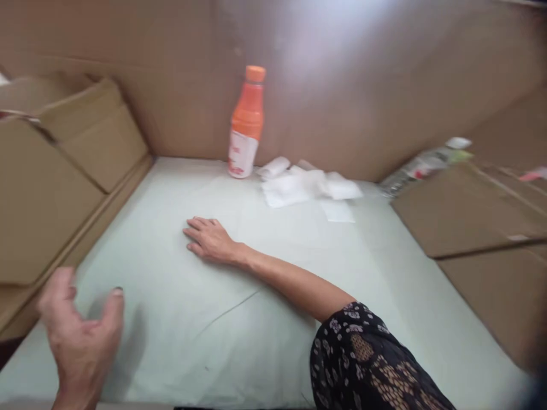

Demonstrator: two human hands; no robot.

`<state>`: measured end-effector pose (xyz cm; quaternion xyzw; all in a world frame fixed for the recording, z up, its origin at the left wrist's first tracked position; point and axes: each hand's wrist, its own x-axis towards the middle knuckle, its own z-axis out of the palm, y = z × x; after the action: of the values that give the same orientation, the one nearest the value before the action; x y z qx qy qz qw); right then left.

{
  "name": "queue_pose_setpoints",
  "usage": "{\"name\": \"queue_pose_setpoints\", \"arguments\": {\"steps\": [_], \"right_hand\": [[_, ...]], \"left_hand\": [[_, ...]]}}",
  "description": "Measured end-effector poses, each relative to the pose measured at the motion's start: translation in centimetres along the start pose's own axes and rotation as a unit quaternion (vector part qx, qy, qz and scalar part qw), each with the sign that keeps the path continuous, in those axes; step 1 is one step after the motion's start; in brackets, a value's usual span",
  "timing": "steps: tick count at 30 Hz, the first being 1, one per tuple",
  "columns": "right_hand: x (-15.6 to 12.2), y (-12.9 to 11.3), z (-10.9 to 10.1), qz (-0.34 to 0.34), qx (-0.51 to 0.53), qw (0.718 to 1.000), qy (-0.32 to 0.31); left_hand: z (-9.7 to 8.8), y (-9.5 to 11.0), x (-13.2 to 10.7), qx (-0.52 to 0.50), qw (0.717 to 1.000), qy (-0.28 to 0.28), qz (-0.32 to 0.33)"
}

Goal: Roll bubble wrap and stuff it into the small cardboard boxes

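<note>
My left hand (81, 330) hovers over the near left of the pale green surface (239, 341), thumb and fingers apart, holding nothing. Farther forward, my right hand (210, 239) lies palm down on that surface with its fingers stretched to the left. Beyond it, against the back wall, stands an orange bottle (247, 122) with an orange cap and a white label. Crumpled white tissues or cloths (294, 185) lie to the bottle's right; which of the two I cannot tell. Neither hand touches the bottle or the white pieces.
Cardboard boxes (51, 188) stand along the left side, close to my left hand. More cardboard boxes (478, 210) line the right side. A clear plastic bottle (427, 165) with a white cap leans there. A brown cardboard wall (179, 97) closes off the back.
</note>
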<state>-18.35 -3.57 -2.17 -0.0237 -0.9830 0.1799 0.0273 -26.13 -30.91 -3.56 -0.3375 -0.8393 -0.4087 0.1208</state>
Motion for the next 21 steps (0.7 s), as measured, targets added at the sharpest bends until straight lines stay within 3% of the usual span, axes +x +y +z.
{"name": "queue_pose_setpoints", "arguments": {"steps": [2,5,8,11,13,16,19,21], "right_hand": [[-5.5,1.5,-0.6,0.031,-0.018,0.999,0.012],[-13.7,2.8,-1.7,0.074,-0.022,0.997,0.024],[-21.8,4.5,-3.4,0.120,-0.014,0.992,0.045],[-30.3,7.4,-6.8,0.245,-0.044,0.961,0.119],[-35.9,9.3,-10.5,0.338,-0.109,0.911,0.210],[-43.6,11.1,-16.9,0.427,-0.237,0.812,0.319],[-49.8,11.6,-21.8,0.497,-0.326,0.717,0.365],[-53.6,11.8,-23.3,0.533,-0.353,0.678,0.362]], "left_hand": [[2.9,2.0,-1.5,0.014,0.992,-0.095,0.083],[7.5,5.3,-2.9,0.012,0.938,-0.240,0.249],[11.2,8.6,-3.5,-0.010,0.900,-0.282,0.333],[13.7,11.8,-3.8,-0.039,0.890,-0.279,0.358],[14.8,13.5,-4.0,-0.052,0.890,-0.269,0.365],[15.6,14.8,-4.4,-0.056,0.889,-0.257,0.375],[15.6,15.2,-4.5,-0.057,0.888,-0.259,0.376],[15.3,15.4,-4.5,-0.060,0.891,-0.266,0.363]]}}
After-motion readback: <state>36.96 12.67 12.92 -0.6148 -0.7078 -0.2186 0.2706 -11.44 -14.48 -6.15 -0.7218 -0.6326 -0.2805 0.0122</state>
